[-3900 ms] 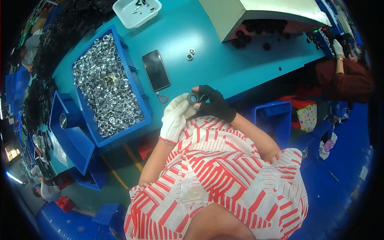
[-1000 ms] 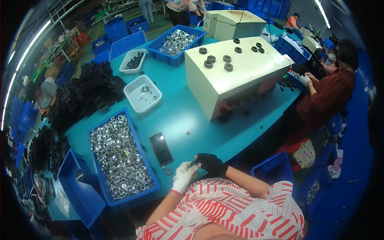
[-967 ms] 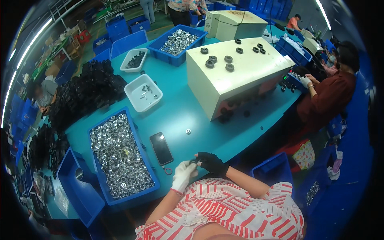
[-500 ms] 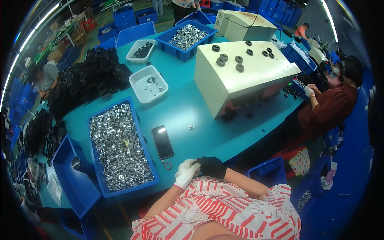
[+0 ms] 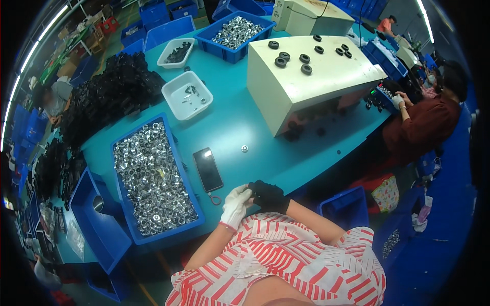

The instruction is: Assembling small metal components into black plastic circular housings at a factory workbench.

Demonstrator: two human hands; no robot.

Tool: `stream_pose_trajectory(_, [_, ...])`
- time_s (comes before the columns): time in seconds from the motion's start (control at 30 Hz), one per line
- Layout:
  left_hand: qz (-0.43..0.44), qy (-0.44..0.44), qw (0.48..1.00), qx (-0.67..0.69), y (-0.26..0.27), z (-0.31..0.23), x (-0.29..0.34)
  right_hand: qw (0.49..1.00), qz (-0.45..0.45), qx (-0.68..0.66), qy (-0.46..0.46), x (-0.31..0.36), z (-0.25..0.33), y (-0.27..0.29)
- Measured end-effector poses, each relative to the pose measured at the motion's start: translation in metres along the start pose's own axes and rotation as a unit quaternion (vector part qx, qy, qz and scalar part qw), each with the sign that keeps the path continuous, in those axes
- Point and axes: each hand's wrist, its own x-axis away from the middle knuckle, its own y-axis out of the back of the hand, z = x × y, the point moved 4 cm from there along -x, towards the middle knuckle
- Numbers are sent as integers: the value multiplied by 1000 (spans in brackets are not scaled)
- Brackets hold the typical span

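My left hand (image 5: 235, 205), in a white glove, meets my right hand (image 5: 269, 198), in a black glove, at the table's near edge. The left fingers are pinched together against the right hand. My right fingers curl inward, and whatever lies between the two hands is hidden or too small to name. Just beyond them a dark phone (image 5: 208, 170) with a red ring strap lies on the teal table (image 5: 229, 125). A single small silver metal part (image 5: 245, 149) rests farther out. Left of the phone stands a blue bin (image 5: 195, 206) full of shiny metal rings (image 5: 153, 178).
A cream machine housing (image 5: 311, 76) with several black rollers on top stands at the right. White trays (image 5: 178, 109) of small parts, a heap of black parts (image 5: 109, 97) and a tilted blue bin (image 5: 109, 245) are at the left. A co-worker (image 5: 423, 127) works at far right.
The whole view has tilted a little, so the table and things on it sit higher in the picture. My hands stay together, with only slight movement of the fingers.
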Motion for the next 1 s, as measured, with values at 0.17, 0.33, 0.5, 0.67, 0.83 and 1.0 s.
stream_pose_trajectory(0.17, [-3, 10, 986, -166, -10, -16, 13, 998, 46, 35, 18, -1, 0, 2])
stream_pose_trajectory(0.33, [-23, -64, 936, -345, -23, -29, 18, 999, 18, 37, 20, -1, -2, -2])
stream_pose_trajectory(0.5, [3, -13, 980, -197, -18, -21, 10, 999, -4, 25, 20, -3, -5, -1])
stream_pose_trajectory(0.67, [-9, -59, 960, -273, -20, -31, 20, 993, -45, -95, 58, -3, -21, -5])
stream_pose_trajectory(0.83, [-48, -36, 989, -136, -21, -30, 22, 987, -82, -135, 39, 4, 2, 4])
stream_pose_trajectory(1.0, [-76, -18, 993, -89, -4, -5, 19, 998, -47, -1, 39, 6, 11, -1])
